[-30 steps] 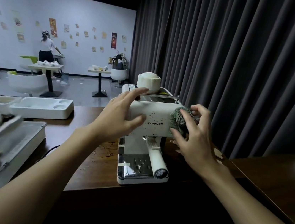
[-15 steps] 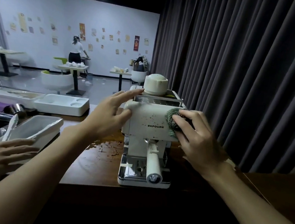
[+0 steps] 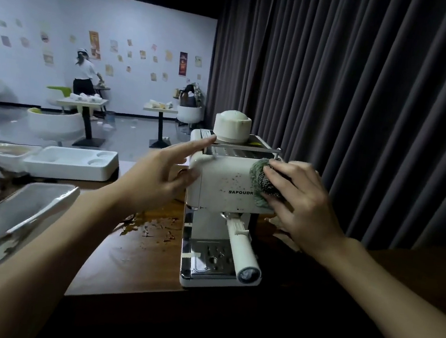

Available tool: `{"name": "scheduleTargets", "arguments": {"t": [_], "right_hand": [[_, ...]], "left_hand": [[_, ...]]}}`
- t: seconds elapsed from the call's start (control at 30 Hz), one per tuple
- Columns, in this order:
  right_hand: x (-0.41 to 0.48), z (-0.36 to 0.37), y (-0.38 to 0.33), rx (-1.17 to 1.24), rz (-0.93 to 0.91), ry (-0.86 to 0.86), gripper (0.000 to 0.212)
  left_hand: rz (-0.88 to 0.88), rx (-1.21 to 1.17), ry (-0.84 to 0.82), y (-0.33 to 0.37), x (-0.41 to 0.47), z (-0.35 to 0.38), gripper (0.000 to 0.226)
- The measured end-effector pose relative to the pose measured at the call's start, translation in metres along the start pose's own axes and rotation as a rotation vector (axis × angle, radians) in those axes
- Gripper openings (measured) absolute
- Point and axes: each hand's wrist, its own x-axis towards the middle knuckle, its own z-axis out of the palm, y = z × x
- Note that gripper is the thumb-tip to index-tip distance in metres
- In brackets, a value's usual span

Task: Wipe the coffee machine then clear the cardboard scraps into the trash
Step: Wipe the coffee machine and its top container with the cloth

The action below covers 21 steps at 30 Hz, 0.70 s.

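Note:
A cream coffee machine [image 3: 222, 185] with brown specks on its front stands on the wooden counter [image 3: 132, 258], its portafilter handle [image 3: 242, 252] pointing toward me. My right hand [image 3: 301, 203] presses a green cloth [image 3: 259, 181] against the machine's upper right front corner. My left hand [image 3: 161, 178] rests against the machine's left side, fingers spread, index finger stretched to the top edge. Pale cardboard scraps [image 3: 279, 223] lie on the counter behind my right hand, mostly hidden.
Brown spilled liquid and crumbs [image 3: 153, 225] lie left of the machine. White trays [image 3: 71, 161] and a tilted tray with metal tools [image 3: 13, 216] fill the left counter. A dark curtain [image 3: 365, 102] hangs right. Far back, a person stands by tables.
The view has shifted so the machine sits further right and closer. My left hand's fingers have lifted and spread off the front. The other person's hand at lower left is gone.

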Motion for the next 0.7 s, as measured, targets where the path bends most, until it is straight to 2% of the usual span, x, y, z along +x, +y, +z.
{"name": "scheduleTargets", "arguments": {"t": [0.33,0.5,0.7], "right_hand": [[0.014,0.006,-0.006,0.078,-0.021,-0.036,0.037],[0.032,0.022,-0.026,0.100,-0.053,-0.015,0.036],[0.047,0.036,-0.051,0.041,-0.129,-0.007,0.034]], "left_hand": [[-0.009,0.010,-0.011,0.000,0.001,-0.005,0.078],[-0.018,0.003,-0.006,0.001,0.001,-0.005,0.078],[-0.001,0.041,-0.123,0.000,0.003,-0.016,0.081]]}}
